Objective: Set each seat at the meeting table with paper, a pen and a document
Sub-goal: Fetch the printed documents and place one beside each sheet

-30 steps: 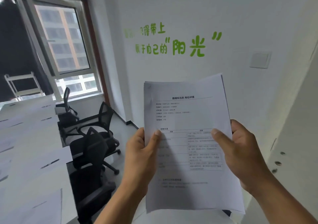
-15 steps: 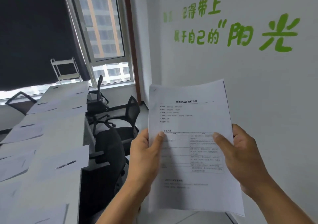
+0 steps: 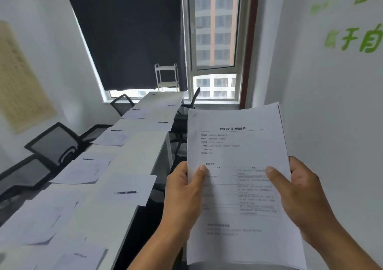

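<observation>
I hold a stack of printed documents (image 3: 238, 151) upright in front of me, to the right of the table. My left hand (image 3: 184, 195) grips its left edge and my right hand (image 3: 298, 193) grips its right edge, thumbs on the front page. The long white meeting table (image 3: 143, 145) runs from lower left toward the window. Blank paper (image 3: 128, 187) with a black pen (image 3: 126, 192) on it lies at the near right seat. More sheets and pens lie at several seats along both sides, such as a stapled document (image 3: 83, 171) on the left side.
Black mesh office chairs (image 3: 56, 143) stand along the table's left side, and another chair (image 3: 190, 99) stands on the right near the window. A white wire shelf (image 3: 166, 77) stands at the far end under a dark curtain. A white wall with green lettering is close on my right.
The view has swung left, from the right wall to the table and window. The stack stays held in both hands in front of me.
</observation>
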`<act>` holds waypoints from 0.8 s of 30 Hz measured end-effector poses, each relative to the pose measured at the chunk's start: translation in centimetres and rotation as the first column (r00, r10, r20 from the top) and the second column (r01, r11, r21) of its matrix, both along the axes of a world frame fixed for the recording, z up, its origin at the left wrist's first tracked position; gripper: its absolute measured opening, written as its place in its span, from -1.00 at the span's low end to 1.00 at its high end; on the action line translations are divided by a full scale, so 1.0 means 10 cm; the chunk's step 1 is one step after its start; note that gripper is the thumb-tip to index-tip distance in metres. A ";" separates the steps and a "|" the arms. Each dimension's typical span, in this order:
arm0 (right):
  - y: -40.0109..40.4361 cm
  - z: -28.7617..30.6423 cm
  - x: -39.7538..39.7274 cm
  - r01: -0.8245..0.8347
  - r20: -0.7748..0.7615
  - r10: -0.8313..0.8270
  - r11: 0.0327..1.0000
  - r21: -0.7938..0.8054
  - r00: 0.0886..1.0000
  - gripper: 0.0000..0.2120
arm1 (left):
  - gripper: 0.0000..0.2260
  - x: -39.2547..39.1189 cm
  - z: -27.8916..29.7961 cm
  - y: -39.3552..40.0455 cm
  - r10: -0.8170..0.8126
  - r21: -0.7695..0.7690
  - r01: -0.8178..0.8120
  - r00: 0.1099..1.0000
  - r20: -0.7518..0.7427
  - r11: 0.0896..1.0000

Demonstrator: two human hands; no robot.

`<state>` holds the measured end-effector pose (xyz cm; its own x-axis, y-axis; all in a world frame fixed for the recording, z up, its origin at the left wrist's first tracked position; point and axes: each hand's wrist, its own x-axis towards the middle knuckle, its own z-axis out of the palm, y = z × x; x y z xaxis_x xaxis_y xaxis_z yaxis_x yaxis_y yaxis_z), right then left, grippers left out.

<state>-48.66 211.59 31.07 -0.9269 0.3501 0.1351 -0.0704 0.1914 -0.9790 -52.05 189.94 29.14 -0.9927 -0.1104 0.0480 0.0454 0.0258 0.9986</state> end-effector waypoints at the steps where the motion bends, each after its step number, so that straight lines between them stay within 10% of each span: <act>1: 0.04 0.00 -0.22 -0.051 0.011 0.051 0.999 0.001 0.999 -0.91 | -0.87 -0.13 -0.02 0.03 0.047 0.008 -0.047 0.999 0.007 0.999; 24: -1.88 -0.42 -3.55 -0.732 0.182 0.723 0.681 -0.026 0.666 -0.88 | -0.85 -1.90 -0.55 -1.41 0.698 0.074 -0.713 0.699 0.156 0.697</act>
